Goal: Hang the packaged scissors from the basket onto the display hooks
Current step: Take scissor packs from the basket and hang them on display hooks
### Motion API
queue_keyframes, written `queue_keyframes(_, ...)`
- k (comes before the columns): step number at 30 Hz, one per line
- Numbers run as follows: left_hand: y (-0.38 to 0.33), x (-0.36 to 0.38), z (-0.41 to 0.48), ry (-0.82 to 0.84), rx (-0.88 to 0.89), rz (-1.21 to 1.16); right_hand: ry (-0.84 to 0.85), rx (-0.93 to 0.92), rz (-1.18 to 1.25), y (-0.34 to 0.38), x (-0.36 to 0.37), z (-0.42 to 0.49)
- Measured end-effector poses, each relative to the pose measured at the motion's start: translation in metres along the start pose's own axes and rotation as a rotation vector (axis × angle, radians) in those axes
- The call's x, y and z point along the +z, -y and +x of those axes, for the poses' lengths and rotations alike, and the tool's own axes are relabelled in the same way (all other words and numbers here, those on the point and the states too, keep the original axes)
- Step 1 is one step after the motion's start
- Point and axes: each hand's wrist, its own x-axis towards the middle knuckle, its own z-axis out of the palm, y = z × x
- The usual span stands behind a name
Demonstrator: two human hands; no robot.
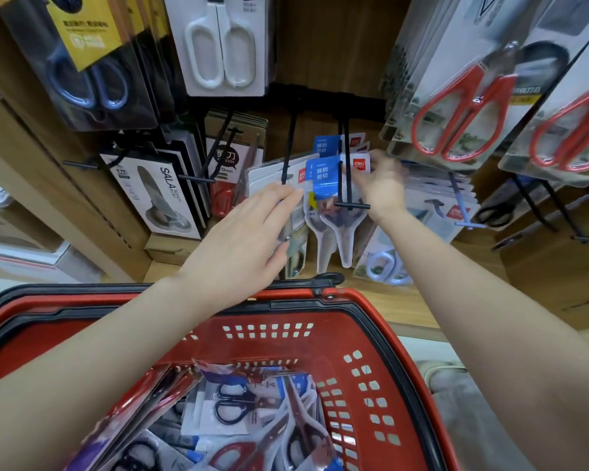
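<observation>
Nearest you, below the hook, the red basket point(371, 334) sits with its black rim up. Loose packs of scissors point(232, 406) lie heaped in its bottom. Both your forearms reach over it toward the hook.

Your left hand point(249, 239) is released, its fingers straight and together. The fingertips point(295, 195) touch the left edge of the blue-labelled pack of scissors point(322, 178) hanging on the hook point(346, 185). Your right hand point(381, 188), blurred, is just right of the hook and grasps the pack's upper right corner by the red logo.

The hook's two black prongs pass through the top of the pack, and the cross-bar at their end sticks out in front of it. The white handles hang below in the clear blister. A second pack point(327, 144) with the same label sits further back on the hook.

Just left of the hook, another black hook point(288, 154) carries grey-carded packs point(269, 171). Further left hangs a pack marked SALA point(157, 198). White-handled scissors point(221, 45) hang above and left of the hook, and red-handled scissors point(463, 107) hang above and right.
</observation>
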Motion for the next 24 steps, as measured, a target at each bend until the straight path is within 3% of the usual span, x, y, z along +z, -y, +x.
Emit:
queue_keyframes(8,0.0,0.003,-0.001,-0.009,0.014,0.022,0.041,0.006,-0.158,0.006,0.0,-0.001)
queue_keyframes(12,-0.001,0.002,0.0,0.014,0.0,0.051,0.053,-0.12,-0.159,0.008,-0.014,-0.018)
queue_keyframes(18,-0.01,-0.009,-0.006,0.01,0.008,0.172,0.142,-0.32,-0.455,0.013,-0.049,-0.071)
queue_keyframes(24,-0.033,-0.027,-0.06,-0.104,0.071,0.238,0.012,-0.568,-0.557,0.017,-0.076,-0.147)
